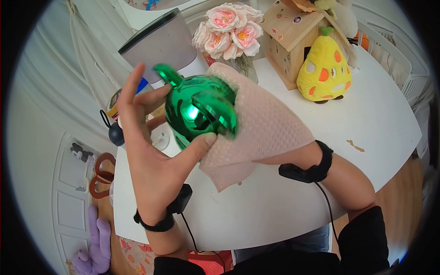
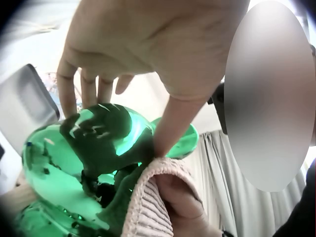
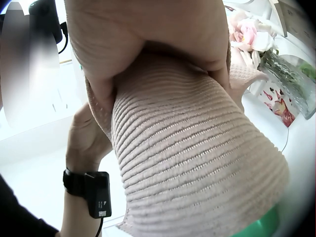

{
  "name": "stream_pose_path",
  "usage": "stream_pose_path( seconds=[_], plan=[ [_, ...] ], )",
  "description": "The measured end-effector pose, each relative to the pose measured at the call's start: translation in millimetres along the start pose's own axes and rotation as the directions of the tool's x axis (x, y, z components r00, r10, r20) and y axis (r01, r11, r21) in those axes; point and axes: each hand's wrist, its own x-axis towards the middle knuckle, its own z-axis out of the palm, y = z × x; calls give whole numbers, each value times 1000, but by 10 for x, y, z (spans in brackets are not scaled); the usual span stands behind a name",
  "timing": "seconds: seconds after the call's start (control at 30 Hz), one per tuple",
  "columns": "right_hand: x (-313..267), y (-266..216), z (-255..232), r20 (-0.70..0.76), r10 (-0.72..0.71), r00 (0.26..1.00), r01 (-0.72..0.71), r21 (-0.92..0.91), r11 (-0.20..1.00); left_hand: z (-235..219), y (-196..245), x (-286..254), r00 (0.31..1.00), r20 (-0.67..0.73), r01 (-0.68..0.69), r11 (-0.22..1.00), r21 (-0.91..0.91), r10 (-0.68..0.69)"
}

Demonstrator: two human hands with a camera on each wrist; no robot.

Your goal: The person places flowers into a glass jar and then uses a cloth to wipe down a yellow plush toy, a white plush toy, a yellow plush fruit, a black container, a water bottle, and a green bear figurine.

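Over the white table (image 1: pixel 376 123) my left hand (image 1: pixel 153 172) holds a shiny green cactus-shaped object (image 1: pixel 185 107), thumb at its lower side and fingers along its far left side. Rounded green arms stick out from its body. A pale pink textured cloth (image 1: pixel 270 119) drapes over most of my right hand (image 1: pixel 293 156) and touches the object's right side. In the right wrist view, my right thumb and fingers grip the ribbed face of this cloth, while the green object peeks out at the bottom. My right fingertips are hidden by folds.
Pink roses (image 1: pixel 227 27) in a glass vase stand behind the cloth. A wooden house (image 1: pixel 286 32) and a yellow pear plush (image 1: pixel 325 71) are at the back right. At the back left is a grey container (image 1: pixel 158 43) with a dark rim. A purple plush (image 1: pixel 94 247) lies beyond the table.
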Motion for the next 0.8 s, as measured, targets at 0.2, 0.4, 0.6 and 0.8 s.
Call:
stream_pose_path(
  seconds=[0.2, 0.4, 0.6, 0.8],
  plan=[
    [-67, -80, 95, 10, 105, 994, -104, 237, 966, -96, -87, 25, 951, -257, 165, 985, -59, -174],
    [-142, -157, 146, 28, 199, 980, -190, 449, 873, -175, -372, 129, 952, -76, 250, 898, -361, -295],
    [-144, -241, 94, -112, -10, 994, 54, 395, 917, 13, -298, 80, 987, -31, 118, 841, -528, -158],
    [-273, -143, -86, -174, -182, 968, 186, 7, 982, -36, -284, 65, 982, 182, 147, 776, -614, -42]
  ],
)
